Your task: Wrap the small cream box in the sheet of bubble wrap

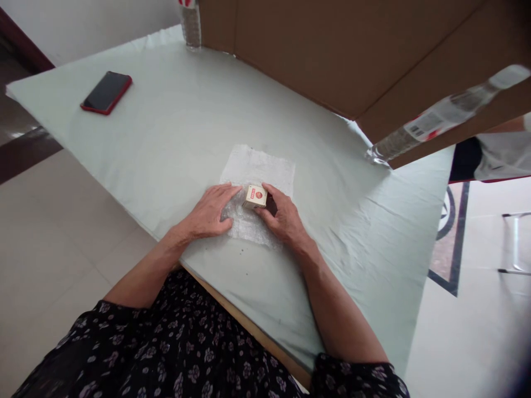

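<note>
A small cream box (254, 197) with a red round mark sits on a sheet of clear bubble wrap (258, 168) spread on the pale green table cover (174, 127). My right hand (284, 216) grips the box, thumb and fingers closed round its right side. My left hand (209, 213) lies flat with fingers stretched out, pressing the near left part of the bubble wrap, fingertips just left of the box.
A red-cased phone (107, 92) lies face up at the far left of the table. A large cardboard box (352, 50) stands at the back right. A clear plastic bottle (440, 119) leans against it; another bottle (191, 25) stands at the far edge.
</note>
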### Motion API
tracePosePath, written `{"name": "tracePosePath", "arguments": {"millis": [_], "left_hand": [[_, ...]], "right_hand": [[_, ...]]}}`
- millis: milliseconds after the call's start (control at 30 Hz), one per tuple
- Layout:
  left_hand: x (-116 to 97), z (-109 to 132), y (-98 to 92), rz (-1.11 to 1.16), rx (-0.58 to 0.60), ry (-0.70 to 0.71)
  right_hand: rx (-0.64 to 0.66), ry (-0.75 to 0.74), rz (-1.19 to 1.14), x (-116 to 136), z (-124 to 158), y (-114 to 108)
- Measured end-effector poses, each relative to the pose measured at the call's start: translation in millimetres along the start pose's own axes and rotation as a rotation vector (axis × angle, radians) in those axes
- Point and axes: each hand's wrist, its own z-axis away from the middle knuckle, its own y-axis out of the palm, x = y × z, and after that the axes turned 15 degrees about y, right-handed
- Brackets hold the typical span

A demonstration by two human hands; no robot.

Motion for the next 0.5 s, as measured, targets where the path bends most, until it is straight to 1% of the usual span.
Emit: {"name": "tracePosePath", "arguments": {"millis": [133, 200, 300, 333, 367, 433, 500], "left_hand": [[-6, 3, -4.4, 0.044, -0.045, -0.03], [-12, 7, -8.0, 0.031, -0.052, 0.002], [-24, 17, -15.0, -0.046, 0.009, 0.096], [-27, 20, -17.4, -0.076, 0.042, 0.119], [-30, 24, -19.7, -0.106, 0.067, 0.132], [-35, 31, -22.8, -0.159, 0.095, 0.14], [-38, 35, -22.9, -0.201, 0.104, 0.132]], "right_hand": [[0.025, -0.004, 0.003, -1, -2, -1], [0.038, -0.025, 0.004, 1, -2, -7], [-0.027, -0.069, 0.03, 10, 7, -27], [-0.062, -0.089, 0.055, 15, 13, -35], [-0.064, -0.117, 0.094, 21, 21, -42], [0.006, -0.207, 0.182, 33, 39, -51], [0.09, -0.277, 0.309, 42, 57, -48]]}}
